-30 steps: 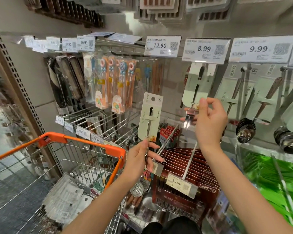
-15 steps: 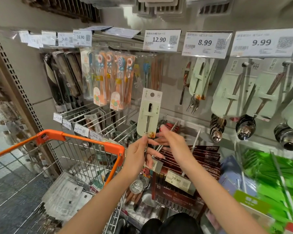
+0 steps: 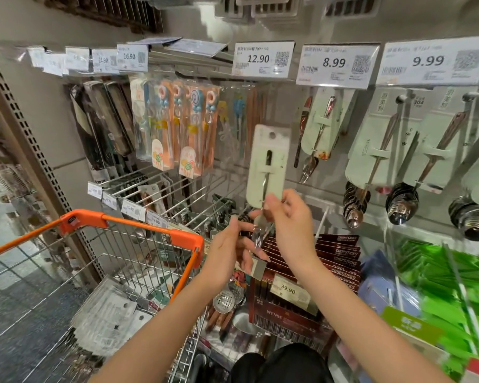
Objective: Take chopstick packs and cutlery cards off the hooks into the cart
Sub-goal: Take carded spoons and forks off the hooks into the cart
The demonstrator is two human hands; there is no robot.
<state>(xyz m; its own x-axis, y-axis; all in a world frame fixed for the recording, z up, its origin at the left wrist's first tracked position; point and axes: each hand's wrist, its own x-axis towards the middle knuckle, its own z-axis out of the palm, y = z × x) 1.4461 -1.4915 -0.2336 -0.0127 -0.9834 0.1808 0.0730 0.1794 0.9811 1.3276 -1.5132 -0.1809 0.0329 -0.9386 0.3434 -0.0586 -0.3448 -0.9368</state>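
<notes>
Above cart [image 3: 133, 230]: both hands pinch cutlery card [image 3: 267, 161].
R hand [image 3: 291, 225] + L hand [image 3: 230, 252] grip low; card could tip, miss cart.

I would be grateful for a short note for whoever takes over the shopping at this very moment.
Left hand: fingers curled below the pale green cutlery card, though its hold on it is unclear.
Right hand: pinches the card's lower end.
Done: the card is off the hooks; white packs already lie in the cart.
Left: drop this card in, then take fork cards, spoon cards and chopstick packs.
</notes>
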